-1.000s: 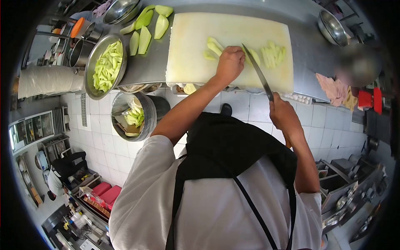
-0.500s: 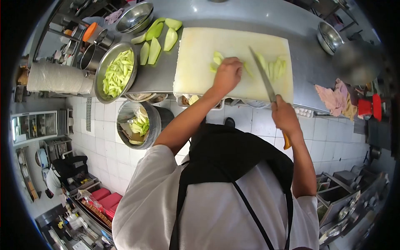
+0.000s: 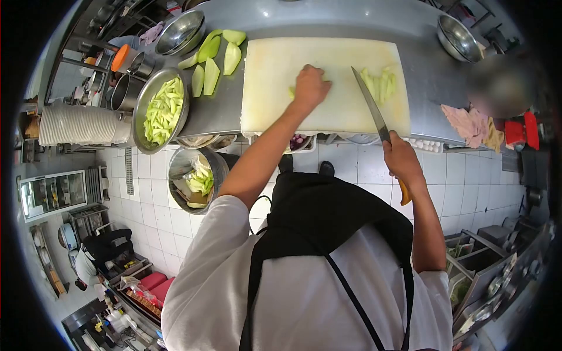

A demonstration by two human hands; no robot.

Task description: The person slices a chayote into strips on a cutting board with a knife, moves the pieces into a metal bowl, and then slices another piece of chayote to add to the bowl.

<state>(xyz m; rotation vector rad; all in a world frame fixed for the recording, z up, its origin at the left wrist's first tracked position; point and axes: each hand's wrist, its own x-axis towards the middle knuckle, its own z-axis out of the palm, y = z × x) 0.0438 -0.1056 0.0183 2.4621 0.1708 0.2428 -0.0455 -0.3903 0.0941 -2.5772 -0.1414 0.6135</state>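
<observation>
My right hand grips the orange handle of a long kitchen knife, its blade slanting up and left over the white cutting board. Cut strips of a pale green vegetable lie together right of the blade. On the board's left half, my left hand is closed over some green vegetable pieces; bits peek out at its edges, the rest is hidden. Larger peeled green wedges lie on the steel counter beyond the board's left edge.
A steel bowl of cut green strips stands at the counter's left edge, near stacked white containers. Below is a bin with scraps. Metal bowls stand behind; a pink cloth hangs at right.
My left hand has shifted slightly up and left on the board and now covers most of the pieces near it. The knife stays almost where it was.
</observation>
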